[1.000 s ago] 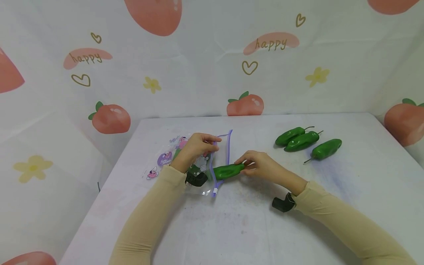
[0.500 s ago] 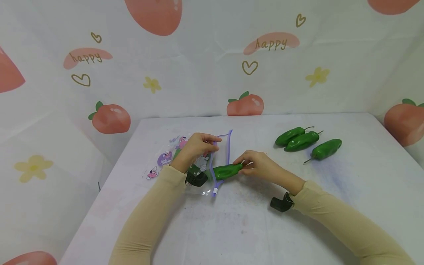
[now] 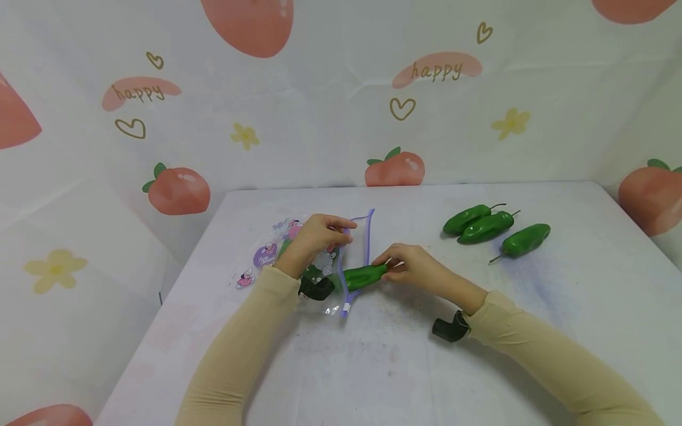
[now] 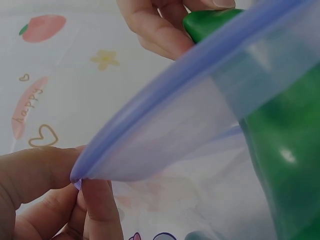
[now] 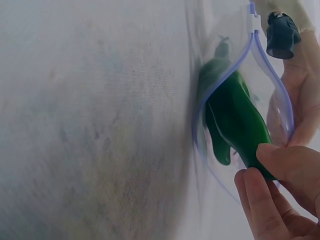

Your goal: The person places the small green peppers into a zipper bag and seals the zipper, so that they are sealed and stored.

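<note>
A clear zip bag [image 3: 367, 242] with a purple rim and pink cartoon prints lies left of centre, its mouth facing right. My left hand [image 3: 319, 234] pinches the bag's far rim between thumb and fingers, as the left wrist view shows close up. A green pepper [image 3: 364, 277] lies partway through the mouth, one end inside the bag. My right hand [image 3: 412, 265] pinches the pepper's outer end with thumb and fingertips. Behind it in the right wrist view, another green pepper [image 5: 218, 142] is inside the bag, partly covered.
Three green peppers lie at the back right: two side by side, including the nearer pepper [image 3: 485, 228], and a separate pepper [image 3: 526, 239] further right. A white slider [image 3: 347, 306] sits at the bag's near corner. A printed cloth [image 3: 319, 118] hangs behind the white table [image 3: 394, 367].
My right hand has moved slightly left, and the pepper it pinches has gone a little further into the bag. My left hand stays at the rim.
</note>
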`<state>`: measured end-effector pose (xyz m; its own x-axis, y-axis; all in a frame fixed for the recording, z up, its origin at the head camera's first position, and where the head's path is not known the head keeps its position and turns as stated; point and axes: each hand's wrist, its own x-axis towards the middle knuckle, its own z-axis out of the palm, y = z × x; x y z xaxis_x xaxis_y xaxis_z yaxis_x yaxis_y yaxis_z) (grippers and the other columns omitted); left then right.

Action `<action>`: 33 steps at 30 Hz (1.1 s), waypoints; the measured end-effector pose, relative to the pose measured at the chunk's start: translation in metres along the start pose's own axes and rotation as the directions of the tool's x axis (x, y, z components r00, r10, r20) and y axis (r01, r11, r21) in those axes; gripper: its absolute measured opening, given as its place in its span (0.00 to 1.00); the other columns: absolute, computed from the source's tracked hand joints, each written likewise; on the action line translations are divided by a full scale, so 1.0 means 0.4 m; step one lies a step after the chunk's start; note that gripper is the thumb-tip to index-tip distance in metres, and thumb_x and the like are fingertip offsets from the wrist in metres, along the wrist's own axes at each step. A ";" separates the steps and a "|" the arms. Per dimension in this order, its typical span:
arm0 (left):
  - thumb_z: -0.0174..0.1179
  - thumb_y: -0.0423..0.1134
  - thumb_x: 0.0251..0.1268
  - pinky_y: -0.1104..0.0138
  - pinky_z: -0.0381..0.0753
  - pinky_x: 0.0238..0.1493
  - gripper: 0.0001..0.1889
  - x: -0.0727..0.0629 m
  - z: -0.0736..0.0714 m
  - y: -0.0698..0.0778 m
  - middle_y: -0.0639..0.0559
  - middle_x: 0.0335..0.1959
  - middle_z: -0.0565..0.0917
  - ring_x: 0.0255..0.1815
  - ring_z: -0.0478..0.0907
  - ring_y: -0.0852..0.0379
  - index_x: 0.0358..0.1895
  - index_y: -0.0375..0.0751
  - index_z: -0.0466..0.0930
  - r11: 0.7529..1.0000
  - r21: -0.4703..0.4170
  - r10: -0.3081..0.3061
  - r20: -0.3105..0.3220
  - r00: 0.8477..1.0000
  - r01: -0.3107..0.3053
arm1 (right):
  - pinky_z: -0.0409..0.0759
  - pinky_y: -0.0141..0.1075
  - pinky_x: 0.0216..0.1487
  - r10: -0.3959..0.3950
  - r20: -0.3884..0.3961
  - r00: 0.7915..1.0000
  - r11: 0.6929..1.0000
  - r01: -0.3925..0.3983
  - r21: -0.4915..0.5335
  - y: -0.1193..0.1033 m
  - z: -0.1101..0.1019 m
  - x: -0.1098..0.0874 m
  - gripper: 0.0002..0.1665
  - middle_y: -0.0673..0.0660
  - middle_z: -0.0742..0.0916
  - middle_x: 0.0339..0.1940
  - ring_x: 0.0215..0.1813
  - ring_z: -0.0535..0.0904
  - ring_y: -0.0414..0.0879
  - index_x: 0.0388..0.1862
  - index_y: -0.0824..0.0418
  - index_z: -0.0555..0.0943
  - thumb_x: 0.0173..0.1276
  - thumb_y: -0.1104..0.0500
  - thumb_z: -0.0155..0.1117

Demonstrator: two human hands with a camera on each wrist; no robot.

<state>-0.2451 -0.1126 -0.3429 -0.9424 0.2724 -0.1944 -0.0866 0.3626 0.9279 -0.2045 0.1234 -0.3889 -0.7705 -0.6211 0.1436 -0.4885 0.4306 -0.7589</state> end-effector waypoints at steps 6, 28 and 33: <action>0.64 0.28 0.59 0.70 0.69 0.25 0.16 0.001 0.001 -0.001 0.53 0.23 0.74 0.16 0.63 0.60 0.51 0.35 0.83 1.000 0.005 0.001 -0.002 1.000 -0.001 | 0.83 0.37 0.48 -0.002 0.003 1.000 1.000 0.002 0.002 0.001 0.005 0.004 0.17 0.60 0.86 0.47 0.47 0.83 0.51 0.49 0.66 0.83 0.60 0.72 0.66; 0.63 0.28 0.59 0.71 0.69 0.24 0.17 0.001 -0.001 0.003 0.53 0.23 0.73 0.17 0.62 0.60 0.53 0.31 0.81 1.000 0.013 0.018 0.006 1.000 -0.018 | 0.83 0.35 0.47 0.001 0.064 0.998 0.997 -0.006 0.078 -0.006 0.035 0.025 0.14 0.63 0.86 0.45 0.47 0.84 0.52 0.47 0.70 0.82 0.61 0.73 0.65; 0.63 0.27 0.60 0.71 0.68 0.24 0.18 0.003 0.001 0.001 0.53 0.24 0.73 0.17 0.63 0.60 0.54 0.30 0.81 1.000 0.009 0.014 0.007 1.000 -0.014 | 0.83 0.34 0.47 0.002 0.070 0.998 0.998 -0.006 0.064 -0.011 0.041 0.029 0.14 0.62 0.86 0.44 0.47 0.84 0.52 0.47 0.70 0.82 0.61 0.72 0.66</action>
<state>-0.2462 -0.1119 -0.3427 -0.9411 0.2837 -0.1839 -0.0706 0.3671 0.9275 -0.2044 0.1034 -0.3943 -0.7407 -0.6647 0.0975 -0.4564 0.3914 -0.7991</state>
